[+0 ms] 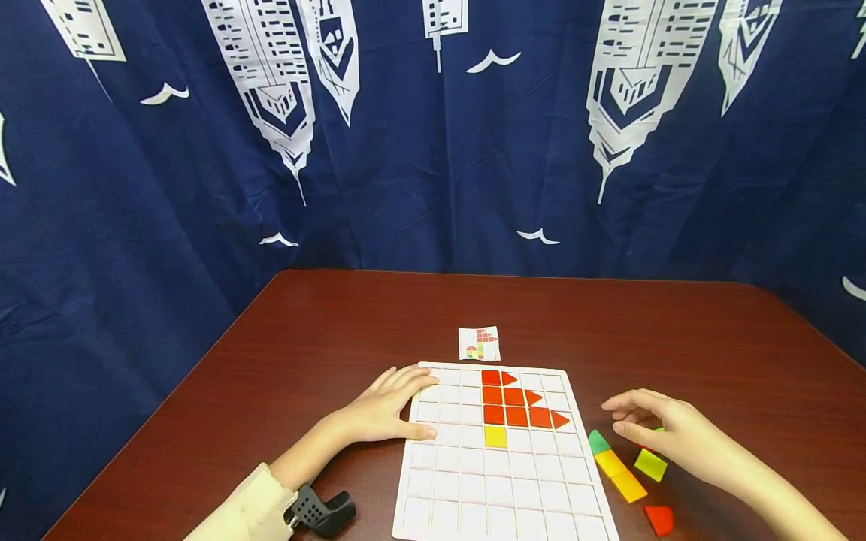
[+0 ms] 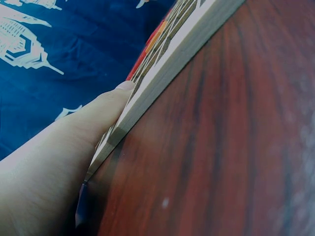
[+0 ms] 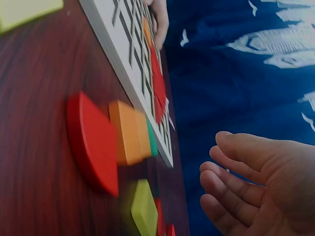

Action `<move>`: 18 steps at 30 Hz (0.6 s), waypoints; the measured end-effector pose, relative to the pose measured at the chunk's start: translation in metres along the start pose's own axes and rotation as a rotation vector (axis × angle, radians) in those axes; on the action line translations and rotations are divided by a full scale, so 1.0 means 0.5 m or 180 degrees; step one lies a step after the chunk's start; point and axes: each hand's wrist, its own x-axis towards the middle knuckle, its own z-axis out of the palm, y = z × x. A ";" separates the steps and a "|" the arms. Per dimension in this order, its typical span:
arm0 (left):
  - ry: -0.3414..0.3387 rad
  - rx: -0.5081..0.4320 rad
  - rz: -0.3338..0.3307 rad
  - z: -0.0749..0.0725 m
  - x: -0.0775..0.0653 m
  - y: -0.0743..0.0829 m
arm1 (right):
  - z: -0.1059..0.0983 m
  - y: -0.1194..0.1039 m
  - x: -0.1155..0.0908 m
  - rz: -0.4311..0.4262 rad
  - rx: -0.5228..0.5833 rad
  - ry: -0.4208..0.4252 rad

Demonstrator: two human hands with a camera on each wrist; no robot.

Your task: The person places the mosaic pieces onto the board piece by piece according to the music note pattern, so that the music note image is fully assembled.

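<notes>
A white grid board [image 1: 501,481] lies on the table with red square and triangle blocks in stepped rows. One yellow square block [image 1: 496,436] sits below them in the same column. My left hand [image 1: 389,409] rests on the board's left edge, fingers spread and thumb on the rim. Right of the board, my right hand [image 1: 683,432] hovers over loose blocks, its fingers loosely bent with nothing between them, as the right wrist view shows. Near it lie a green block [image 1: 598,442], yellow-orange blocks [image 1: 621,476], a yellow-green block [image 1: 651,465] and a red quarter-round block [image 3: 91,145].
A small printed card [image 1: 479,343] with a picture of coloured shapes lies just behind the board. The brown table [image 1: 338,323] ends at a blue curtain [image 1: 406,188] with white building prints. More loose pieces are partly hidden under my right hand.
</notes>
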 end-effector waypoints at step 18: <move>0.0000 0.0004 0.0014 0.005 0.001 -0.006 | -0.034 0.114 -0.036 0.0144 -0.0317 -0.0190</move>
